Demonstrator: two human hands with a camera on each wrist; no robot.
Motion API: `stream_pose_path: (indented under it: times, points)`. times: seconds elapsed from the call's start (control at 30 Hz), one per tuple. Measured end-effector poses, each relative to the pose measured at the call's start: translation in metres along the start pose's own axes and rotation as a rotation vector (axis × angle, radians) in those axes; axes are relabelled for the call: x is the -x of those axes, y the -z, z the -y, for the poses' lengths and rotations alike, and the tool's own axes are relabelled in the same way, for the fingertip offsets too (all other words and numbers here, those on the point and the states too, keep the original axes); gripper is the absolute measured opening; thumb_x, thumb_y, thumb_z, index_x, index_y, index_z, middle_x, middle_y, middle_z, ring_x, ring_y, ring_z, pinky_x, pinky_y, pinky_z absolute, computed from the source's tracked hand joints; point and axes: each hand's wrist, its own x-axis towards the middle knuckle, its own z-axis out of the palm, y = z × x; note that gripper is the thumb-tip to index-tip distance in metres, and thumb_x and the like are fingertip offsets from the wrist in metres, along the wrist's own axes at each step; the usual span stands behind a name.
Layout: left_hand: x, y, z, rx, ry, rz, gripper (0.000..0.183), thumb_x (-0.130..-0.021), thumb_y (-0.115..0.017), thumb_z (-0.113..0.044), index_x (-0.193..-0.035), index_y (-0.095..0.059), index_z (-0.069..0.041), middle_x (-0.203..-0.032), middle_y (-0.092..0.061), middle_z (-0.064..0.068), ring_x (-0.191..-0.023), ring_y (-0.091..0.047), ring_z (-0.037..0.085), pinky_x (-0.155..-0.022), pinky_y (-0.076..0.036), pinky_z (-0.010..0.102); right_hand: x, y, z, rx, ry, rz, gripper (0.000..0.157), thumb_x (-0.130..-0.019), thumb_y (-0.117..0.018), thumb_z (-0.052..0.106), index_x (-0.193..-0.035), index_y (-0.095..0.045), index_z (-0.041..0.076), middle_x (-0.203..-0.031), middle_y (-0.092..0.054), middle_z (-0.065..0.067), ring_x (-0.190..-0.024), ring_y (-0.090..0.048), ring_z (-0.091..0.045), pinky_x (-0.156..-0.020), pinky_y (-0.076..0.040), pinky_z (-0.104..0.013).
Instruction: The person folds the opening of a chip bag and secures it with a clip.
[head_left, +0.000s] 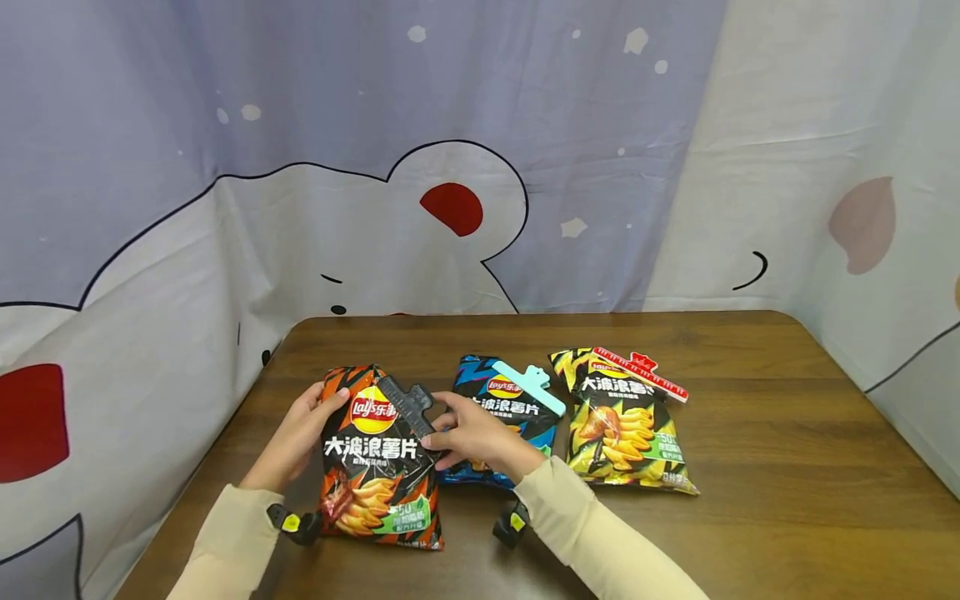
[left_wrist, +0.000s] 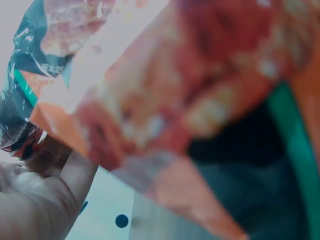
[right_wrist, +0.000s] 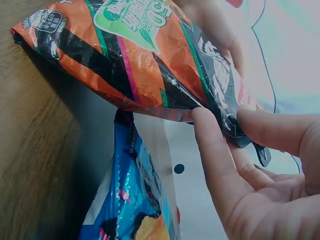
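An orange-and-black bag of potato chips point(head_left: 360, 479) is held tilted up at the left of the table, its printed front toward me. A black clip point(head_left: 408, 406) sits slantwise across its top right corner. My left hand point(head_left: 300, 429) grips the bag's upper left edge, thumb on the front. At the other side, my right hand point(head_left: 476, 433) pinches the bag's right edge by the clip's lower end. In the right wrist view, thumb and fingertips lie close around the clip point(right_wrist: 240, 135). The bag point(left_wrist: 165, 100) fills most of the left wrist view.
Partly hidden behind my right hand is a blue chip bag point(head_left: 536, 429) with a light teal clip point(head_left: 529, 386). Right of it lies a yellow-and-black chip bag point(head_left: 626, 442) with a red clip point(head_left: 641, 373). A patterned curtain point(head_left: 360, 250) hangs behind the wooden table point(head_left: 772, 442).
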Motion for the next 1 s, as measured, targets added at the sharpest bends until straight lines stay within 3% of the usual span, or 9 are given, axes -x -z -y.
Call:
stream_pose_path:
  times: [0.8,1.0]
  points:
    - [-0.016,0.022,-0.01,-0.101,-0.001,-0.018,0.067,-0.1,-0.046,-0.043,-0.143,-0.026,0.003,-0.111,-0.057,0.011,-0.081,-0.059,0.004,-0.072,-0.054,0.024,-0.021,-0.009,0.009,-0.066,0.009,-0.011,0.064,-0.091,-0.062,0.002,-0.148,-0.032,0.003,-0.111,-0.063,-0.02,-0.095,-0.066,-0.027,-0.075,-0.058,-0.044]
    - [-0.021,0.025,-0.008,-0.066,-0.025,-0.016,0.061,-0.1,-0.046,-0.04,-0.139,-0.029,0.005,-0.099,-0.058,-0.001,-0.08,-0.059,0.003,-0.072,-0.054,0.024,-0.025,-0.008,0.01,-0.065,0.017,-0.017,0.061,-0.093,-0.06,0.002,-0.147,-0.033,0.002,-0.11,-0.064,-0.021,-0.097,-0.066,-0.029,-0.076,-0.058,-0.043]
